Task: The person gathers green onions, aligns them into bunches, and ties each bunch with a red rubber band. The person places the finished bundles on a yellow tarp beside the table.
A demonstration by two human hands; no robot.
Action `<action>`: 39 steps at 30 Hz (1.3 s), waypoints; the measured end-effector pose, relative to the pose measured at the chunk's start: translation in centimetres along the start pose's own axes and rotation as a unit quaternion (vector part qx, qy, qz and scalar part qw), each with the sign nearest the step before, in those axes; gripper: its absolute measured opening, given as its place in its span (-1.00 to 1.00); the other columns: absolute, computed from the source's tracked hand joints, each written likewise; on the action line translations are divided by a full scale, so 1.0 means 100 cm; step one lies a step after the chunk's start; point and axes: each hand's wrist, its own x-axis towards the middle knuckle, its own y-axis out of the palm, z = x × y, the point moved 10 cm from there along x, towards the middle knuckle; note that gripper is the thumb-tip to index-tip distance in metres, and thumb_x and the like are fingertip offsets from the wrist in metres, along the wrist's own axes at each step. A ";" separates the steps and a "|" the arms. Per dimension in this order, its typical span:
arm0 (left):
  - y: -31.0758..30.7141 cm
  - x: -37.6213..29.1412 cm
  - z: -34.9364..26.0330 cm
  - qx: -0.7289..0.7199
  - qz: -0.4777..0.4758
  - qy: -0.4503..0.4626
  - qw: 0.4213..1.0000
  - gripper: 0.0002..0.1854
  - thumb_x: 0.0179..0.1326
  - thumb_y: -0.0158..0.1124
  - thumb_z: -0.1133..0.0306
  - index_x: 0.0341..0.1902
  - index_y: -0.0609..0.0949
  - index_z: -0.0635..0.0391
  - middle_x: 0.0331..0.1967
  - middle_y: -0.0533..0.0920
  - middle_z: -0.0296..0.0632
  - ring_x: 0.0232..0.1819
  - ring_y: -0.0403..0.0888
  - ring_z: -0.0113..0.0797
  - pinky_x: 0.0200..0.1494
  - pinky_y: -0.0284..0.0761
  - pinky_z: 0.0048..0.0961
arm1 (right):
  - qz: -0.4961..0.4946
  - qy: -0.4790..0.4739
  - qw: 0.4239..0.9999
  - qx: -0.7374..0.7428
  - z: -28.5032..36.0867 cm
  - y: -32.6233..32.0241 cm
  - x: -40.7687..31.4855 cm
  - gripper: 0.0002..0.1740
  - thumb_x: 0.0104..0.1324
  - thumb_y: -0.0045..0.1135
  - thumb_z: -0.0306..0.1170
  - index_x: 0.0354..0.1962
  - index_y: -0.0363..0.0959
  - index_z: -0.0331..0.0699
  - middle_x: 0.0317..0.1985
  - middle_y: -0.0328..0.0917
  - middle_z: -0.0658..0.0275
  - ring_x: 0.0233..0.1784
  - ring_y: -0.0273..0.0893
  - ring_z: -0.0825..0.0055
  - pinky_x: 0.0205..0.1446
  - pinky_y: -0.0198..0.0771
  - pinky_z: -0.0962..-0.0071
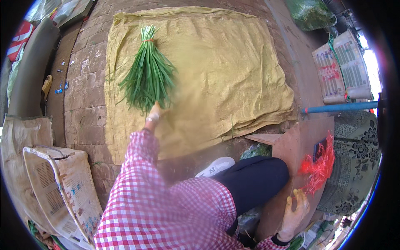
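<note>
A bunch of green garlic chives (149,73) lies on a yellow woven plastic sheet (218,65). A red tie binds it near the pale stem ends, which point away from me, and its leaves fan out towards me. My left hand (154,115) is at the leaf tips, thumb and fingers apart, the hand slightly blurred. To my right, my right hand (294,212) is over a brown wooden board (281,193), its fingers apart and slightly curled. Just beyond those fingertips lies a tangle of red plastic strings (320,167), with loose strands trailing towards the hand.
A dirty white plastic crate (75,184) stands at lower left. More crates (343,67) sit at upper right, by a blue pole (340,107). Patterned dark fabric (353,162) lies beyond the board. Brick paving (86,93) borders the sheet, and a bagged green bundle (256,150) is near my shoe.
</note>
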 end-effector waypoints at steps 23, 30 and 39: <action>0.125 -0.464 -0.521 -0.107 0.172 0.657 0.726 -0.73 0.24 0.37 0.50 0.02 0.69 0.17 -0.04 0.72 -0.08 -0.06 0.71 -0.10 0.03 0.62 -0.30 | -0.168 0.324 0.917 0.160 -0.153 0.062 -0.072 -0.59 0.36 0.21 -0.01 -0.26 0.67 -0.21 -0.26 0.70 0.10 -0.22 0.67 0.07 -0.12 0.55 0.17; 0.200 -0.509 -0.594 0.117 -0.079 0.817 0.559 -0.66 0.19 0.39 0.27 0.07 0.71 -0.09 -0.04 0.70 -0.08 -0.08 0.65 -0.08 -0.05 0.60 -0.18 | -0.199 0.274 0.934 0.111 -0.148 0.086 -0.035 -0.73 0.27 0.18 -0.17 -0.49 0.54 -0.16 -0.49 0.60 0.09 -0.43 0.64 0.10 -0.31 0.51 0.12; 0.273 -0.422 -0.603 0.260 -0.030 0.752 0.605 -0.74 0.27 0.30 0.17 0.02 0.72 -0.20 -0.31 0.68 -0.13 -0.25 0.67 -0.04 -0.21 0.59 -0.10 | -0.018 0.371 0.870 -0.324 -0.307 0.108 -0.188 -0.86 0.08 0.06 -0.39 -0.64 0.46 -0.13 -0.72 0.38 0.38 -0.67 0.48 0.47 -0.68 0.18 0.29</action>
